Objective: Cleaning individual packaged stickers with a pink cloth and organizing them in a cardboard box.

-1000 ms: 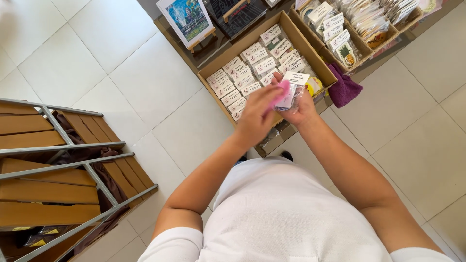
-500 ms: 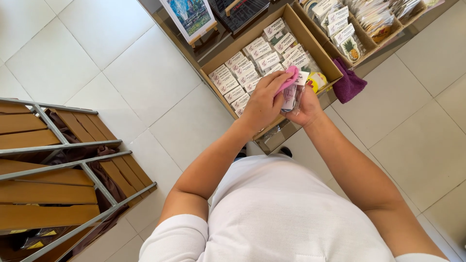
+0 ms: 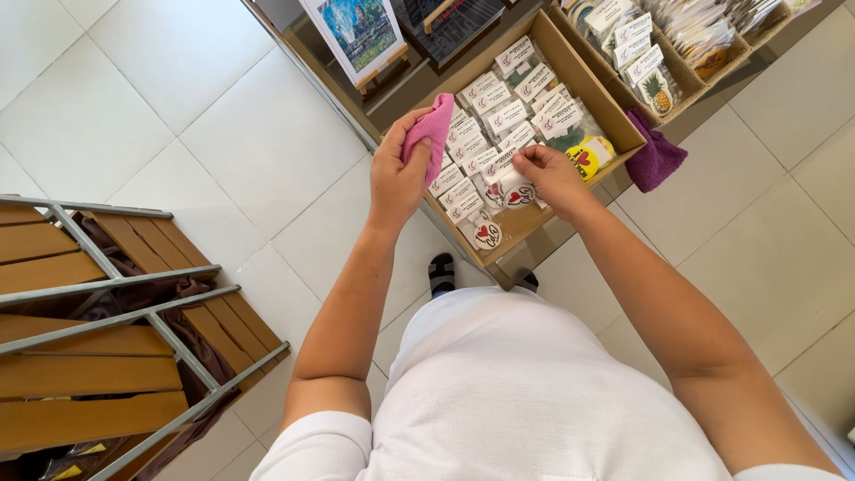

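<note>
View from above of a person in a white shirt standing on a pale tiled floor (image 3: 160, 107) before a low display shelf. The left hand (image 3: 398, 174) is closed around a folded pink cloth (image 3: 431, 132), which it holds raised at the near left edge of an open cardboard box (image 3: 614, 111); the upper part of the cloth projects above the fingers. The right hand (image 3: 549, 174) is lowered into the box with its fingers curled, pinching a small clear packet (image 3: 515, 189) that bears a white label and a red heart design; the packet rests among the others near the front of the box. The box is filled with rows of similar labelled packets (image 3: 499, 107), lying flat and overlapping, with a yellow item (image 3: 588, 158) at the near right corner. A purple cloth (image 3: 655, 157) hangs just beside the box on its right. Behind it stands a second tray (image 3: 690, 76) holding further packets, one showing a pineapple. A framed picture (image 3: 356, 31) on a small easel stands to the left of the box. A slatted wooden rack with metal rails (image 3: 98, 338) occupies the lower left, well apart from both hands.
</note>
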